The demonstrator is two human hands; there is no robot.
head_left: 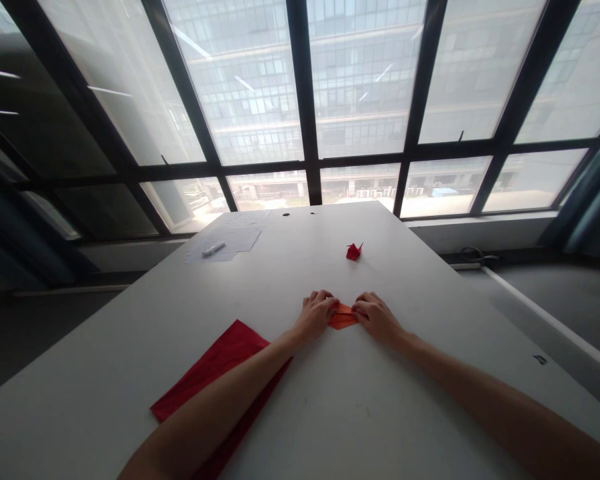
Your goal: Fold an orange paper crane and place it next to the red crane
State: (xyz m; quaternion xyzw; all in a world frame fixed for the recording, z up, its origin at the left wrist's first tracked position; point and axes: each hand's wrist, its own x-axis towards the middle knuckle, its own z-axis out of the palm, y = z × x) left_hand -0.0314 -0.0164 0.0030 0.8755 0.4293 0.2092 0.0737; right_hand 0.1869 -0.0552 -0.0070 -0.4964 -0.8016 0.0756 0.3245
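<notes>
Head view: left hand (319, 311) and right hand (376, 315) (angled toward each other) pinch orange paper (343, 321) at opposite ends.

Head view, forward-down over table (280, 280)

White tbl (390, 413), plain top. Orange folded paper (343, 321) on it, btwn L hand (318, 311) & R hand (379, 317), touching both. Red folded paper pc. (353, 252) just past the gap btwn hands. Lg. red sheet (220, 360) L of & nearer than L hand, partly hidden under that forearm. Printed sheets (245, 237) well beyond L hand, off to its L. Sm. dark patch (540, 359), unclear what, well R of R hand.
</notes>
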